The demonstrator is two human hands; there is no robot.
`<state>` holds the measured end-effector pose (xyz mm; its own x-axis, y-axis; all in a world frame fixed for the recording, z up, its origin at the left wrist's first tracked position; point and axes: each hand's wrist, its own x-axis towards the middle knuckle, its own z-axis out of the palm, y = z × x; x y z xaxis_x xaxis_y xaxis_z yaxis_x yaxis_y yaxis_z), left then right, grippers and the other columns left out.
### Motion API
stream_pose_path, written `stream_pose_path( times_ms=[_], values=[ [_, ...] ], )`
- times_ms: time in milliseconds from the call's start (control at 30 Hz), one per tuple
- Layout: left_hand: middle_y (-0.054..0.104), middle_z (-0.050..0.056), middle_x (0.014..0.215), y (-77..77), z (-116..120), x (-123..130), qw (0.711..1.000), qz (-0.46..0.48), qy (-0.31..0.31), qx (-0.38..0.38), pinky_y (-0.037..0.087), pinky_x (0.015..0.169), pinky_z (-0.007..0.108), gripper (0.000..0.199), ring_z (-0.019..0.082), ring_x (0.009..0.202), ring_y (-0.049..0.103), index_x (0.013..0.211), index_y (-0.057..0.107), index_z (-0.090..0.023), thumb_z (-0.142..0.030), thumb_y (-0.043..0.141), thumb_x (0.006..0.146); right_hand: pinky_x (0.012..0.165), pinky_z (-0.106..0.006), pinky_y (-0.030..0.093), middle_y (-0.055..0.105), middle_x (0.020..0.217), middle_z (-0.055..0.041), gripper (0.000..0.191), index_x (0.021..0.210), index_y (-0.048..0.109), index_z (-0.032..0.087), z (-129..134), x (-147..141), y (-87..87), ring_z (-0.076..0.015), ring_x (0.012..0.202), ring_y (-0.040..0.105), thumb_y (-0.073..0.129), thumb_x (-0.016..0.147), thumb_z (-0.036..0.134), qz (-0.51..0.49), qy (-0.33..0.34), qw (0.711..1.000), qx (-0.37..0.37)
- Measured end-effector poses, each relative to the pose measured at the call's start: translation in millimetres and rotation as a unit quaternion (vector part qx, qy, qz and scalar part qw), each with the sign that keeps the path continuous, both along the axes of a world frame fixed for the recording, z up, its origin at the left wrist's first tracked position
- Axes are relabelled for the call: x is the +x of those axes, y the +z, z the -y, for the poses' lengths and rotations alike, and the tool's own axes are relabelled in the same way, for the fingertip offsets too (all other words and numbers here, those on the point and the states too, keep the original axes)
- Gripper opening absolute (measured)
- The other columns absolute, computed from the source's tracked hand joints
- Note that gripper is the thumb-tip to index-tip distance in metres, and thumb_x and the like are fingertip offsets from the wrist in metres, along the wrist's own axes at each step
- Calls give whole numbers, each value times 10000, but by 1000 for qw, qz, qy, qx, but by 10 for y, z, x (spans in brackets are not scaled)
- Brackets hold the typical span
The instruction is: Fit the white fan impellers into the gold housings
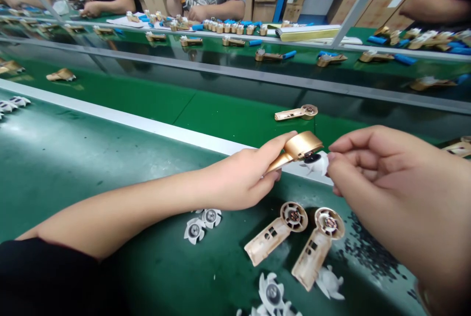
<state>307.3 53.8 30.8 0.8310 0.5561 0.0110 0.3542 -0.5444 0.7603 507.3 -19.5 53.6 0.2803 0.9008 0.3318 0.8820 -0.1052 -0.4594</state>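
My left hand (253,173) is closed around the handle of a gold handheld-fan housing (302,144), its round head tilted toward the right. Between thumb and fingers, my right hand (382,188) pinches a white fan blade wheel (319,164) with a dark hub, right at the underside of the head. Whether the wheel's hub touches the housing I cannot tell. Below my hands, two open gold fan housings (270,235) lie with their round motor ends away from me. White fan wheels (272,292) rest near them, and a small group of others (195,230) lies under my left forearm.
Many small black pieces (375,250) are scattered at the right. Beyond the white edge strip (147,127), a green belt (221,115) carries another gold housing (296,113). Co-workers sit across the line behind metal rails (228,73), with several housings and blue cylinders (405,59) there.
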Motion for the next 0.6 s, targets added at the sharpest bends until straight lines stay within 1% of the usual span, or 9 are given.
stream_pose_path(
  times_ms=[133, 233, 367, 433, 500, 567, 600],
  values=[
    [666, 83, 1062, -4, 5, -3, 1000, -15, 0, 0, 518, 786, 344, 639, 222, 885, 644, 1574, 170, -199, -190, 399, 978, 510, -294, 396, 678, 669, 15, 201, 867, 667, 277, -5, -19, 8, -167, 546, 614, 561, 753, 404, -5, -5, 1000, -6],
    [675, 94, 1079, 3, 6, -6, 1000, -30, -2, 6, 522, 783, 354, 625, 232, 888, 661, 1568, 160, -203, -208, 386, 986, 508, -292, 402, 676, 666, 10, 193, 871, 669, 271, -4, -41, 13, -164, 539, 605, 575, 766, 403, -29, -19, 999, -5],
    [687, 90, 1026, -15, 19, 4, 998, -42, 8, 40, 517, 730, 353, 585, 238, 840, 674, 1534, 183, -181, -216, 384, 986, 469, -277, 406, 672, 666, 8, 169, 879, 659, 267, -2, -92, 16, -165, 523, 611, 616, 772, 391, -117, -36, 992, 3],
    [692, 108, 1046, -45, 34, 15, 997, -55, 20, 56, 521, 713, 363, 567, 255, 848, 687, 1521, 186, -176, -231, 375, 989, 474, -274, 426, 670, 670, 11, 151, 882, 642, 268, -1, -121, 22, -170, 534, 630, 639, 768, 366, -154, -34, 987, 9],
    [694, 128, 1084, -78, 48, 26, 996, -64, 26, 64, 529, 708, 377, 550, 273, 864, 700, 1510, 191, -174, -241, 364, 992, 466, -269, 435, 676, 687, 13, 174, 927, 615, 277, 2, -143, 30, -184, 559, 655, 647, 767, 339, -190, -34, 981, 5],
    [697, 140, 1089, -104, 60, 35, 996, -63, 25, 65, 538, 717, 393, 542, 284, 872, 709, 1503, 193, -158, -242, 356, 993, 433, -259, 429, 683, 702, 18, 241, 1005, 573, 294, 7, -152, 34, -201, 570, 672, 649, 779, 329, -226, -33, 974, -3],
    [700, 145, 1085, -112, 64, 38, 996, -62, 26, 64, 543, 721, 399, 544, 288, 875, 712, 1503, 189, -150, -240, 355, 992, 418, -257, 425, 685, 710, 22, 274, 1053, 541, 302, 10, -154, 34, -201, 559, 671, 639, 800, 338, -225, -29, 974, -8]
  ],
)
